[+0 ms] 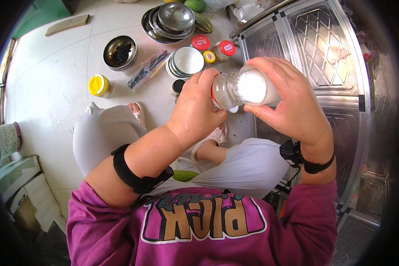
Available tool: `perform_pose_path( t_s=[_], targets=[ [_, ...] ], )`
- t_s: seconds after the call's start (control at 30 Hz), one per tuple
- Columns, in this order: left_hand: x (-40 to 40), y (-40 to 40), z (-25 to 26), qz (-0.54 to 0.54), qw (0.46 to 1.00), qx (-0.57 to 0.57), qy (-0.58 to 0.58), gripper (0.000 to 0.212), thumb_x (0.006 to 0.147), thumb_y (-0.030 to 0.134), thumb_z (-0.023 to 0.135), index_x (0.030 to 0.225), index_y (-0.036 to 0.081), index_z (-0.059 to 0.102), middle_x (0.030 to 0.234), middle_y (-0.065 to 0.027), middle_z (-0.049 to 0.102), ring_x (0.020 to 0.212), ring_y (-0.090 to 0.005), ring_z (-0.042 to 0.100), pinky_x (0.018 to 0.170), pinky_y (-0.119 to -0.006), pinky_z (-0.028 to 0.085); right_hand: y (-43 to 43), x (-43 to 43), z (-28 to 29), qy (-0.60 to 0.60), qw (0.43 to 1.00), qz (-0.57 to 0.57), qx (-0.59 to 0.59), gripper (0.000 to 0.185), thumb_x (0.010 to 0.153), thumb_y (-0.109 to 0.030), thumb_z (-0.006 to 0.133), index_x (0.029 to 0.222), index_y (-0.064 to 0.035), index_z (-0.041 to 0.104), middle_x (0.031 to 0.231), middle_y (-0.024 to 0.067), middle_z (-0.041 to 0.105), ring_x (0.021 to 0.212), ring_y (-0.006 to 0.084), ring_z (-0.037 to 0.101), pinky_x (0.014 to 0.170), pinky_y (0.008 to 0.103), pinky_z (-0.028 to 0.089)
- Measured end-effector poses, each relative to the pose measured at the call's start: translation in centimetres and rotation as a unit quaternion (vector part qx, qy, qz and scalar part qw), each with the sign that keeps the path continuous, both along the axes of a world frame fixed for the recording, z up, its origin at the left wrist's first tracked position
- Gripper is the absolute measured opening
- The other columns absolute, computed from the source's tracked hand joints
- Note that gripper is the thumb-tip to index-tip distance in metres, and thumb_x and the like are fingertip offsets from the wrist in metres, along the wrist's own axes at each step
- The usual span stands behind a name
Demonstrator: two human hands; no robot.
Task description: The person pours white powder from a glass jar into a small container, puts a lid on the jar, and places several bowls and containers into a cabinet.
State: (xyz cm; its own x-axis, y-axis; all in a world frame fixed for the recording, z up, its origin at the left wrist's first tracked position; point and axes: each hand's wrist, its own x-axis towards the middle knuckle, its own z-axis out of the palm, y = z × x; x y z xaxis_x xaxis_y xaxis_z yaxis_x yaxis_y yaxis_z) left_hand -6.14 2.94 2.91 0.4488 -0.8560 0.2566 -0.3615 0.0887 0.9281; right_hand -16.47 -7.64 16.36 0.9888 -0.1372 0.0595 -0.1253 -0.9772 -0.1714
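Note:
My left hand [197, 103] grips a clear glass jar [224, 89] with a red label, tilted on its side. In my right hand [291, 96] is a translucent plastic cup [272, 91] holding white granular stuff [251, 87]. The jar's mouth meets the cup's rim; whether grains are passing between them I cannot tell. Below, on the tiled floor, a black-capped jar [177, 87] stands beside my left hand, close to a stack of white bowls [189, 60]. Other things under the hands are partly hidden.
Red-lidded jars [227, 48], a yellow-lidded jar [98, 85], stacked steel bowls [176, 16], a bowl with dark contents [120, 53] and a plastic packet [147, 70] lie on the floor. A metal cabinet [322, 48] stands close at the right. A wooden piece [67, 25] lies farther off.

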Motion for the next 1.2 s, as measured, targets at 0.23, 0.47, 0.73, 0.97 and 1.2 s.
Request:
perform_pose_path(
  t_s=[0.23,0.47,0.73,0.97,1.2],
  targets=[
    [0.0,0.1,0.2,0.005,1.0,-0.002,0.011,0.053,0.059,0.005,0.068,0.106,0.003,0.044,0.096,-0.0173,0.052,0.092,-0.0348,0.051,0.079,-0.038,0.042,0.4,0.6,0.7,0.017,1.0,-0.005,-0.003,0.053,0.06,-0.009,0.068,0.108,0.001,0.048,0.103,0.0179,0.054,0.096,0.0339,0.051,0.083,0.0386,0.042],
    [0.0,0.1,0.5,0.01,0.999,-0.027,0.029,0.053,0.057,0.003,0.067,0.105,0.002,0.045,0.094,-0.0199,0.052,0.091,-0.0377,0.05,0.078,-0.041,0.043,1.0,1.2,1.5,0.041,0.999,-0.014,-0.015,0.052,0.06,-0.008,0.068,0.107,0.0026,0.049,0.103,0.019,0.055,0.097,0.034,0.051,0.084,0.0388,0.042],
    [0.1,0.2,0.5,0.018,0.998,-0.049,0.029,0.05,0.056,0.001,0.066,0.101,0.002,0.045,0.091,-0.0193,0.052,0.087,-0.0377,0.051,0.075,-0.041,0.043,1.4,1.6,2.1,0.046,0.999,-0.002,-0.024,0.052,0.059,-0.007,0.067,0.106,0.0044,0.048,0.102,0.0196,0.055,0.097,0.0348,0.051,0.085,0.0392,0.041],
    [0.3,0.2,0.6,-0.001,0.999,-0.012,0.032,0.057,0.059,0.009,0.073,0.107,0.002,0.044,0.099,-0.0166,0.052,0.094,-0.0342,0.05,0.08,-0.038,0.042,1.7,2.0,2.4,0.057,0.998,0.004,-0.039,0.053,0.058,-0.005,0.067,0.106,0.0045,0.048,0.102,0.0195,0.055,0.097,0.0345,0.051,0.085,0.039,0.041],
    [0.1,0.2,0.7,0.02,0.998,-0.046,0.045,0.054,0.058,0.004,0.069,0.105,0.002,0.044,0.097,-0.0194,0.051,0.092,-0.0372,0.05,0.079,-0.041,0.042,2.3,2.3,2.8,0.063,0.996,0.007,-0.068,0.054,0.057,-0.005,0.068,0.107,0.0043,0.048,0.102,0.0188,0.055,0.097,0.0338,0.05,0.084,0.038,0.042]
  ],
)
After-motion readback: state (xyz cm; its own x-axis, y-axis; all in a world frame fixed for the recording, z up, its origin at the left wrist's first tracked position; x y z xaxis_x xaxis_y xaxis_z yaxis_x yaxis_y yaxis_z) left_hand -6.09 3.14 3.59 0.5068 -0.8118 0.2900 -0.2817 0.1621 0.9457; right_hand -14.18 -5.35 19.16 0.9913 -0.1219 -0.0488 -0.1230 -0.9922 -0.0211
